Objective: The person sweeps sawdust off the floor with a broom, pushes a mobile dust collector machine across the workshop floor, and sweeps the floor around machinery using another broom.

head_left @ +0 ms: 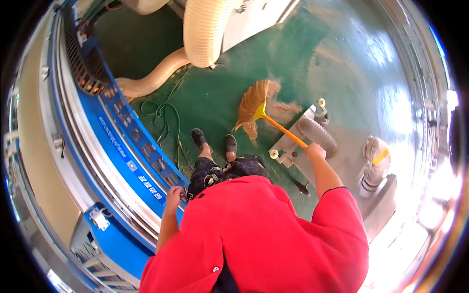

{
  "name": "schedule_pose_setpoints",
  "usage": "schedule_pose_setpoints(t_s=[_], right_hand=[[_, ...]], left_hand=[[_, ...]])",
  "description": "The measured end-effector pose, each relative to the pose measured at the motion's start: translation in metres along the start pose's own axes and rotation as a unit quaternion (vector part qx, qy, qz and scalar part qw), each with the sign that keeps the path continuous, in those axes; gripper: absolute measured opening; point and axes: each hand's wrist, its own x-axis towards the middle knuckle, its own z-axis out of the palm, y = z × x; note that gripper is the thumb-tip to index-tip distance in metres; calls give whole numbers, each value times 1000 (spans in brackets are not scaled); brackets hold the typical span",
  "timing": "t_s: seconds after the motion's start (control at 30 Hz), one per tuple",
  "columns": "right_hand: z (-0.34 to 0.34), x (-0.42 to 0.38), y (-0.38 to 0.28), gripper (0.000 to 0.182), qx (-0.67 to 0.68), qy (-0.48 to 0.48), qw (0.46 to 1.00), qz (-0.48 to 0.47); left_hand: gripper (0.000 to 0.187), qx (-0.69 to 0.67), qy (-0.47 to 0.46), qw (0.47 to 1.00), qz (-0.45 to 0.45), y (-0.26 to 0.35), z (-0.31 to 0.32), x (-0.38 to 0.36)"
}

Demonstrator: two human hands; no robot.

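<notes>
My right hand is closed around the orange handle of a broom. The broom reaches forward to the left, and its wide brown bristles rest on the green floor. Pale brown dust lies in a patch beside and under the bristles. My left hand hangs by my left thigh, next to the blue side of a long machine. Its fingers are curled, and whether anything is inside them is hidden.
Thick ribbed hoses come down ahead, near a green cable on the floor. At the right stand a wheeled grey unit with a flexible duct and another silvery duct. A dark tool lies beside the unit.
</notes>
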Motion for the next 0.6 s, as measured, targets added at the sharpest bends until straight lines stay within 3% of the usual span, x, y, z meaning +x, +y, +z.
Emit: schedule_pose_setpoints(t_s=[0.2, 0.33, 0.53, 0.6], right_hand=[[0, -73, 19, 60, 93, -21, 990, 105], [6, -98, 15, 64, 140, -9, 982, 128], [-25, -34, -96, 65, 309, -57, 944, 103], [-25, -6, -131, 62, 317, -25, 939, 128]], left_hand=[[22, 55, -54, 996, 45, 82, -35, 91], [22, 92, -75, 992, 41, 152, -46, 122], [24, 172, -95, 978, 73, 225, -66, 134], [24, 197, -90, 973, 81, 247, -73, 126]])
